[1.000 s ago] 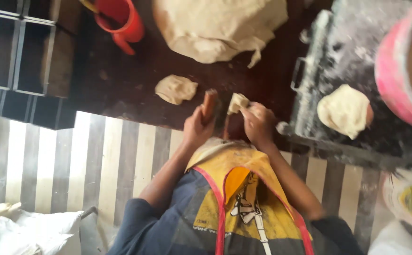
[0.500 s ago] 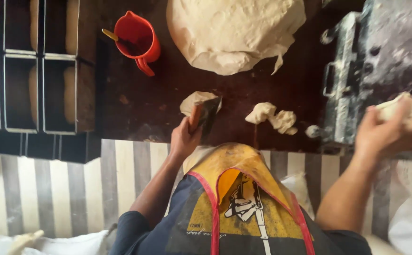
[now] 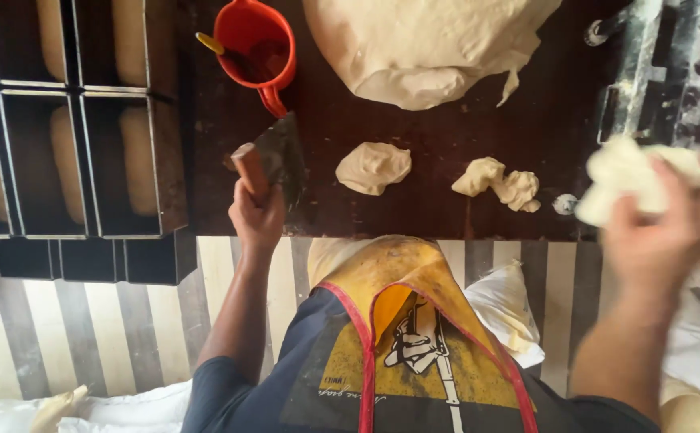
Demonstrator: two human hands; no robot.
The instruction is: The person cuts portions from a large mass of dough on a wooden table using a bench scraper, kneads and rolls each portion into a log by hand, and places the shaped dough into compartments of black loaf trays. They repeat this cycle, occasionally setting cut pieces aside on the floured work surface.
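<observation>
Since half a second before, the right hand (image 3: 661, 232) had lifted higher beside the dark wooden table (image 3: 414, 208), its fingers closed around a pale, floppy lump of dough (image 3: 630, 178), while the left hand (image 3: 258, 218) had drawn the metal dough scraper with the wooden handle (image 3: 270, 164) away from the small rounded dough piece (image 3: 372, 167), leaving bare table between them. That left hand was clamped on the handle, blade upright, near the table's front edge.

Taking the table as landmark: the big mound of pale dough (image 3: 430, 44) lay at its far side, the red plastic jug (image 3: 255, 40) at its far left, and a torn, lumpy dough scrap (image 3: 500, 181) sat right of the rounded piece, well apart from it. Open dark surface ran between the mound and the small pieces. Black metal loaf tins holding dough (image 3: 69, 120) butted against the table's left edge; a flour-dusted metal scale (image 3: 662, 72) stood at its right edge. The lifted lump hung over that right edge, blurred.
</observation>
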